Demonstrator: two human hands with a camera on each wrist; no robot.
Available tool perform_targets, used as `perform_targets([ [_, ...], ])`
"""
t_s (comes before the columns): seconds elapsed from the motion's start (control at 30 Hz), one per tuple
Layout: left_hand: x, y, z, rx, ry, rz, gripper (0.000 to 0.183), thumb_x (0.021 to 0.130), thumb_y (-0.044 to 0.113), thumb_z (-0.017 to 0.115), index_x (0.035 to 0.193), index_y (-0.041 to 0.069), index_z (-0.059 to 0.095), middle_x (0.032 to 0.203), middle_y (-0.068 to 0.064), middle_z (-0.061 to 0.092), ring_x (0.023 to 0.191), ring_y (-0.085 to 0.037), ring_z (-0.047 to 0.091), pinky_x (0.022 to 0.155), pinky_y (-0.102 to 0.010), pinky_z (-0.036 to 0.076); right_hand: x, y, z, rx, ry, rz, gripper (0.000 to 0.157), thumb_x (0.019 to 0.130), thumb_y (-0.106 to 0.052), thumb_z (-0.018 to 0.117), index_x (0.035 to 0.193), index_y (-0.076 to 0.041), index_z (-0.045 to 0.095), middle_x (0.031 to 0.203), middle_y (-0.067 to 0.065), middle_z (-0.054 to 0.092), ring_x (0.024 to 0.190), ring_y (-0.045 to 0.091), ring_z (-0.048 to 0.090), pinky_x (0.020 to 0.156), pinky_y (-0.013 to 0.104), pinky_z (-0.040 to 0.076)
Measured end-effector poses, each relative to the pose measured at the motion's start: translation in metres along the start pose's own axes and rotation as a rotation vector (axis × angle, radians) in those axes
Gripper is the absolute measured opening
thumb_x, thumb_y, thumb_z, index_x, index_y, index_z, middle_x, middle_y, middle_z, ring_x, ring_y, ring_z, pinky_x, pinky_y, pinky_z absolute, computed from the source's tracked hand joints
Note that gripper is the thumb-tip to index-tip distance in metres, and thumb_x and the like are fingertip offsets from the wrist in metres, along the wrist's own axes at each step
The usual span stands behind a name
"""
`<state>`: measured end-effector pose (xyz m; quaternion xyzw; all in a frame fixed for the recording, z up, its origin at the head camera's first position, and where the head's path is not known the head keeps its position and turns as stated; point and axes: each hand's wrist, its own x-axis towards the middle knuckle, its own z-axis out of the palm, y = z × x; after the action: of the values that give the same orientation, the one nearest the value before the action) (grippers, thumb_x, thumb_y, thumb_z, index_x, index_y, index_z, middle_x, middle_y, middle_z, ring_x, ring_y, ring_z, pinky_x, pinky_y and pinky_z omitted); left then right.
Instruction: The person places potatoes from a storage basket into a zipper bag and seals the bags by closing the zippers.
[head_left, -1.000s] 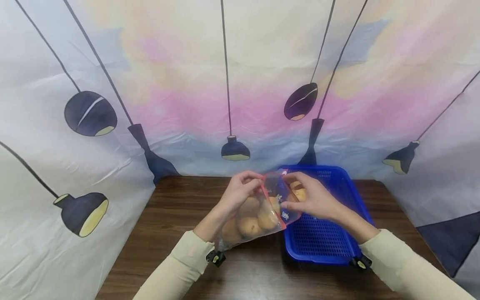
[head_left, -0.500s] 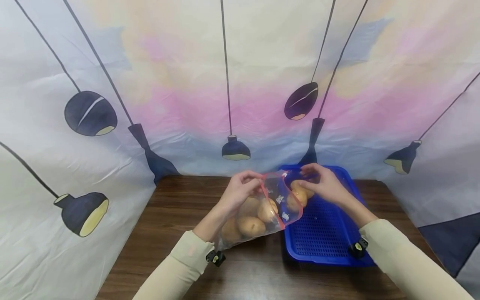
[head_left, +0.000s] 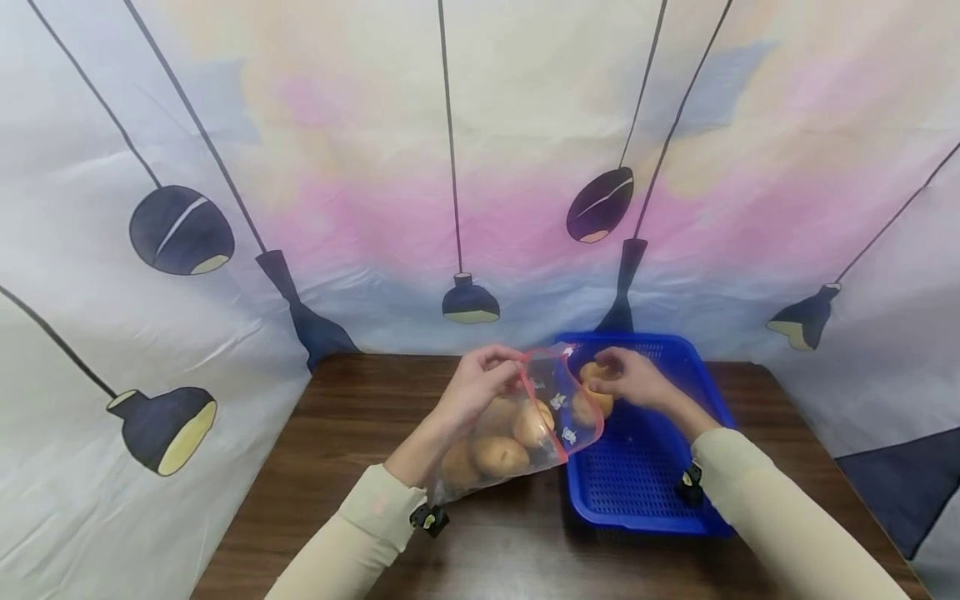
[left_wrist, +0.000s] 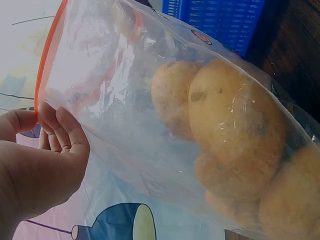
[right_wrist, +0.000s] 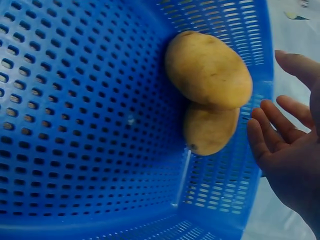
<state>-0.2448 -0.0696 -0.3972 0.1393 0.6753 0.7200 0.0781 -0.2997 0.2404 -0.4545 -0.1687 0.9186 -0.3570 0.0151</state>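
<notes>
My left hand (head_left: 480,385) pinches the red zip edge of a clear zip bag (left_wrist: 122,105) between thumb and fingers. The bag slants across the table, its mouth spread toward the blue basket. Several potatoes (head_left: 501,456) lie in its lower part. My right hand (head_left: 636,379) is over the back left of the basket, fingers loosely bent beside the potatoes there. In the right wrist view, one large potato (right_wrist: 207,70) overlaps a smaller potato (right_wrist: 211,131) against the basket wall, and nothing is between the fingers of that hand.
The blue perforated basket (head_left: 637,521) stands on the dark wooden table (head_left: 375,400), just right of the bag. A cloth printed with hanging lamps (head_left: 375,208) rises behind the table and at both sides.
My right hand has let go of the bag's mouth edge, moved right over the basket, then come down toward the potatoes in it. The left hand keeps its pinch on the bag.
</notes>
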Motion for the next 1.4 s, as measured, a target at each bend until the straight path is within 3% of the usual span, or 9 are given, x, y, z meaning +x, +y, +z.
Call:
perform_targets([
  [0.2,0.0,0.0,0.001,-0.008,0.001,0.005,0.022,0.098,0.003,0.063,0.117,-0.006,0.07,0.086,-0.005,0.073,0.076,-0.017,0.069,0.075,-0.031,0.062,-0.001,0.006,0.01,-0.055,-0.01,0.019,0.058,0.091,-0.024,0.083,0.133,0.009,0.062,0.126,0.027,0.068,0.115,0.043,0.065,0.098,0.06,0.054],
  [0.43,0.001,-0.001,0.001,-0.025,-0.01,-0.008,0.028,0.099,0.003,0.063,0.121,-0.012,0.066,0.086,-0.004,0.072,0.076,-0.014,0.068,0.076,-0.03,0.062,-0.003,0.013,0.015,-0.097,-0.012,0.015,0.056,0.088,-0.018,0.085,0.131,0.012,0.063,0.124,0.028,0.069,0.115,0.045,0.065,0.099,0.06,0.053],
  [0.73,0.002,-0.003,0.002,-0.024,-0.019,-0.01,0.024,0.098,0.004,0.063,0.118,-0.007,0.07,0.088,-0.006,0.073,0.078,-0.016,0.07,0.08,-0.033,0.063,-0.005,0.014,0.013,-0.141,-0.016,0.026,0.046,0.083,-0.016,0.088,0.117,0.008,0.068,0.109,0.02,0.072,0.102,0.038,0.067,0.088,0.054,0.056],
  [1.0,0.002,-0.002,0.004,-0.015,-0.024,-0.026,0.029,0.098,0.004,0.063,0.123,-0.011,0.067,0.089,-0.005,0.072,0.078,-0.016,0.07,0.08,-0.032,0.063,-0.008,0.015,0.012,-0.142,-0.028,0.047,0.042,0.085,-0.018,0.087,0.114,0.004,0.067,0.104,0.015,0.071,0.094,0.031,0.065,0.082,0.05,0.056],
  [1.23,0.002,-0.003,0.0,-0.019,-0.016,-0.018,0.027,0.099,0.003,0.064,0.122,-0.01,0.068,0.087,-0.004,0.073,0.078,-0.016,0.07,0.079,-0.032,0.063,-0.008,0.007,-0.002,-0.098,0.019,0.033,0.041,0.087,-0.023,0.086,0.112,0.003,0.067,0.103,0.014,0.073,0.091,0.028,0.068,0.078,0.044,0.058],
  [1.4,0.002,-0.003,-0.002,-0.027,-0.008,-0.006,0.026,0.1,0.003,0.063,0.121,-0.011,0.067,0.086,-0.003,0.073,0.078,-0.015,0.069,0.078,-0.031,0.063,-0.01,-0.005,-0.018,-0.069,0.066,-0.002,0.047,0.089,-0.03,0.087,0.117,0.002,0.067,0.105,0.013,0.073,0.096,0.028,0.069,0.084,0.047,0.058],
])
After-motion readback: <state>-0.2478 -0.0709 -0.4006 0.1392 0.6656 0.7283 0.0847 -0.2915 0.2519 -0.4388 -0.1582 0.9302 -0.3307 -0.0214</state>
